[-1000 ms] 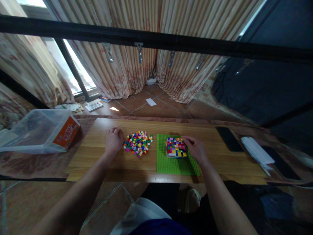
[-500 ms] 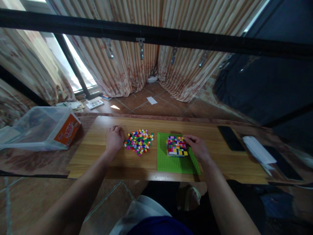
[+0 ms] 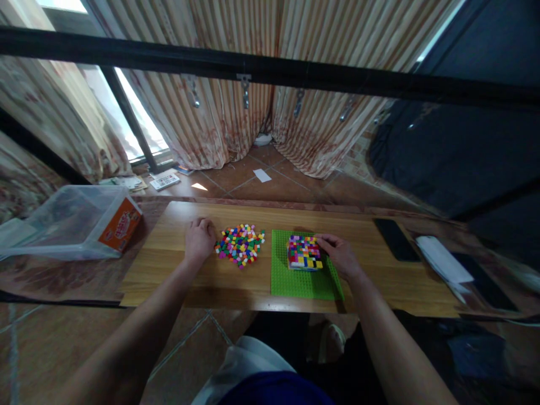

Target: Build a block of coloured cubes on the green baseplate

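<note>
On the wooden board, a green baseplate (image 3: 295, 286) carries a stacked block of small colourful toy bricks (image 3: 304, 253). Its upper face is uneven, with yellow and white bricks along the near side. My right hand (image 3: 340, 254) reaches in from the right, thumb and index finger closed at the block's far right corner. Whether a loose brick sits between those fingertips is too small to tell. Left of the baseplate lies a loose pile of mixed toy bricks (image 3: 240, 246). Beside that pile my left hand (image 3: 199, 239) rests on the board with fingers curled under; anything inside them is hidden.
A clear plastic bin (image 3: 80, 225) with an orange label stands left of the wooden board (image 3: 236, 289). Toward the right end lie a black phone-like slab (image 3: 397, 239) and a white folded item (image 3: 442, 259). A dark metal bar (image 3: 270, 67) crosses above, before curtains.
The view has shifted slightly. Both hands stay at nearly the same spots, the right at the block's corner and the left beside the pile.
</note>
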Demonstrator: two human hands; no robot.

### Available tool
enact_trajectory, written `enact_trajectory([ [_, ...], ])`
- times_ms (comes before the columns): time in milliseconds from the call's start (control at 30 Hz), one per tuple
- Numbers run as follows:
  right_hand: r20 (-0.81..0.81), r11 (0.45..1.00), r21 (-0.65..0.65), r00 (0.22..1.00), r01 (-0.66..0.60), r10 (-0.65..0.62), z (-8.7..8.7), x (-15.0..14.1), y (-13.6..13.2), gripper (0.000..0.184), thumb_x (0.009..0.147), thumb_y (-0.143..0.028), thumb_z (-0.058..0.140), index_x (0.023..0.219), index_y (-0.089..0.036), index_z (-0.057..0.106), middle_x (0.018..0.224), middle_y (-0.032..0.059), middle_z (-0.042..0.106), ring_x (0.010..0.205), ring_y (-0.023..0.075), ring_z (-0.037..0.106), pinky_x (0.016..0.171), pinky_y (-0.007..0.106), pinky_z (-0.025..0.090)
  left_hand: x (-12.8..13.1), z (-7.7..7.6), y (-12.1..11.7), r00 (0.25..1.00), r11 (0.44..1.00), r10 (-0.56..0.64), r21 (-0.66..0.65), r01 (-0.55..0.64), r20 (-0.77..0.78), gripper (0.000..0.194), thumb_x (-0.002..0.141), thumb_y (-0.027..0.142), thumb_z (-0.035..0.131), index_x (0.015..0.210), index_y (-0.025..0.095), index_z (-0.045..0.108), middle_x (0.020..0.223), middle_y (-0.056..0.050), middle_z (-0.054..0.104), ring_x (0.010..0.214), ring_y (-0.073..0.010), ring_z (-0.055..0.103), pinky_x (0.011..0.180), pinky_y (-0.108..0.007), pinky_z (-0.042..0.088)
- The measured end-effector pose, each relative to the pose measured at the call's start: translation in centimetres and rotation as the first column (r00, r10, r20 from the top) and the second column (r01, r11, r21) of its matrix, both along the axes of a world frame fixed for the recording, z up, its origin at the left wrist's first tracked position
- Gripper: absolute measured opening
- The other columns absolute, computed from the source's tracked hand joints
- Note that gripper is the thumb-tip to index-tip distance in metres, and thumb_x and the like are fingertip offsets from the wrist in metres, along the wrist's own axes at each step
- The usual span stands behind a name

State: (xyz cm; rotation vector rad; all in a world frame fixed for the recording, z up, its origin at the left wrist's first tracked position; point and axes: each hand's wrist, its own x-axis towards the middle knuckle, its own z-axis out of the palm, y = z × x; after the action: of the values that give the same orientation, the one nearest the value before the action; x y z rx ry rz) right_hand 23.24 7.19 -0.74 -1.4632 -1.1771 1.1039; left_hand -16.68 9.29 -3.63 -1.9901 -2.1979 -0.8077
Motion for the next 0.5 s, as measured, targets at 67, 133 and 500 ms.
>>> enact_trajectory([
  [67,-0.073,1.0,0.005,0.997,0.013,-0.012,-0.1,0.1,-0.3,0.045,0.062,-0.052,0.078,0.094,-0.02,0.074,0.083,0.003,0.074,0.074,0.0171,0.066,0.073,0.033,0.053,0.0,0.0,0.0,1.0,1.0,-0.003,0.006,0.003,0.006,0.026,0.085,0.017,0.041,0.092,0.018,0.066,0.104,-0.014,0.065,0.103,-0.0294,0.055,0.095,-0.043,0.045],
  [133,-0.123,0.996,0.047,0.989,0.082,-0.076,-0.1,0.2,-0.6,0.046,0.065,-0.053,0.076,0.098,-0.021,0.073,0.083,0.0023,0.074,0.071,0.0157,0.065,0.069,0.032,0.052,0.0,0.0,0.0,1.0,1.0,-0.005,0.01,0.005,0.01,0.025,0.085,0.017,0.042,0.092,0.018,0.066,0.103,-0.014,0.065,0.103,-0.0294,0.055,0.095,-0.043,0.045],
  [500,0.171,0.957,0.289,0.981,0.035,-0.088,4.3,-6.4,-3.7,0.025,0.082,-0.042,0.062,0.089,-0.02,0.073,0.087,0.0053,0.073,0.078,0.0187,0.065,0.073,0.033,0.051,0.3,0.2,-0.3,1.0,0.999,0.023,-0.029,-0.023,0.003,0.026,0.086,0.016,0.041,0.093,0.019,0.066,0.104,-0.012,0.065,0.103,-0.0274,0.056,0.095,-0.041,0.044],
])
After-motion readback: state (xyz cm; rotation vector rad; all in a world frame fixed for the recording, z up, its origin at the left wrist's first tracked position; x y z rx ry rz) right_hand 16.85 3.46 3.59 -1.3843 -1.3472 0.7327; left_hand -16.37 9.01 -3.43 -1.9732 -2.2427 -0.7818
